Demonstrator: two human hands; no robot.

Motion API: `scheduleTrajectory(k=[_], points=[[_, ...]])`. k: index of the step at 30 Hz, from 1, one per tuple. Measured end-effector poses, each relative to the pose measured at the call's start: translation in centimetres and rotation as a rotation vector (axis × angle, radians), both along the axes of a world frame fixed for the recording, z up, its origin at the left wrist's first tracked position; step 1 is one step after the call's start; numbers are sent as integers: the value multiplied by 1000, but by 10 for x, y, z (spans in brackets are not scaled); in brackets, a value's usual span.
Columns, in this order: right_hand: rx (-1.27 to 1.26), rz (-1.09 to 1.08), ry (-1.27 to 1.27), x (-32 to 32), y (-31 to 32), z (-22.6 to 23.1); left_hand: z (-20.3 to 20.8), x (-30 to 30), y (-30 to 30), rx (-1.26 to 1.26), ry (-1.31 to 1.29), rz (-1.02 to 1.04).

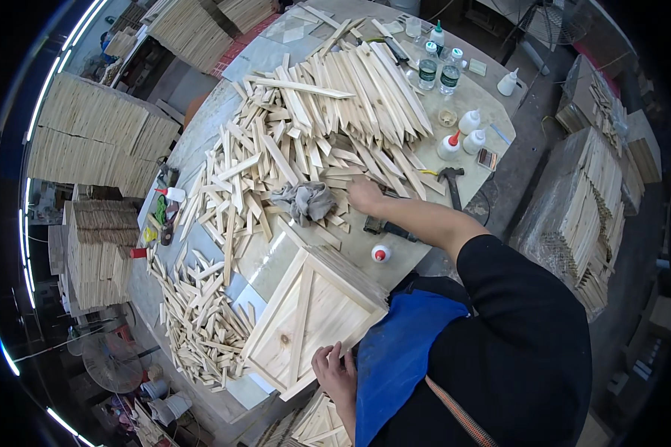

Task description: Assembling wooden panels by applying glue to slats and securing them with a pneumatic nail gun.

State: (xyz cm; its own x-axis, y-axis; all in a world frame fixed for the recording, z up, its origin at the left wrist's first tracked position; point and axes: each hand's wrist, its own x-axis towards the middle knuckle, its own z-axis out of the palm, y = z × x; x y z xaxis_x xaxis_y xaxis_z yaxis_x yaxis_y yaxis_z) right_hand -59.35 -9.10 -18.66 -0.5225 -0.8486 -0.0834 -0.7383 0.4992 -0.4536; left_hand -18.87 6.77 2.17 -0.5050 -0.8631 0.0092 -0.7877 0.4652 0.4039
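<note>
Head view: my right hand [365,195] is stretched across the table [492,100], down among the loose strips at the near edge of the wood strip pile [279,149]. Fingers point away from the camera, so can't tell if they're closed on a strip. Grey cloth [304,201] lies crumpled just left of that hand. Dark tool [389,229] is partly under my right forearm, type unclear. Red-tipped bottle [381,253] stands just nearer me than the tool.

Left hand [337,372] is low, at the near edge of the braced wooden panel [276,339]. Fingers loosely bent and apart, not closed on anything; can't tell whether the tips touch the panel.

Panel sits at the table's near edge, right in front of me, tilted in view, diagonal brace strip [303,316] across its face. Short offcuts [201,324] are heaped to its left, longer strips beyond it.

Right of the pile: hammer [453,186], head toward the far side, near a red-capped glue bottle [449,147]. Two clear water bottles [440,74] stand farther off. Film-wrapped board stack [570,201] on the right, off the table; floor fan [112,363] at lower left.
</note>
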Motion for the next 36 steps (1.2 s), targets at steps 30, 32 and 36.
scheduleTrajectory(k=[30,32,36], points=[[-153,141,-849,24,154,126,19,-35,-37,413,355,33],[-162,168,-975,67,172,155,30,-69,-46,600,522,88],[-174,318,-874,134,174,197,1,-80,-62,759,877,189]])
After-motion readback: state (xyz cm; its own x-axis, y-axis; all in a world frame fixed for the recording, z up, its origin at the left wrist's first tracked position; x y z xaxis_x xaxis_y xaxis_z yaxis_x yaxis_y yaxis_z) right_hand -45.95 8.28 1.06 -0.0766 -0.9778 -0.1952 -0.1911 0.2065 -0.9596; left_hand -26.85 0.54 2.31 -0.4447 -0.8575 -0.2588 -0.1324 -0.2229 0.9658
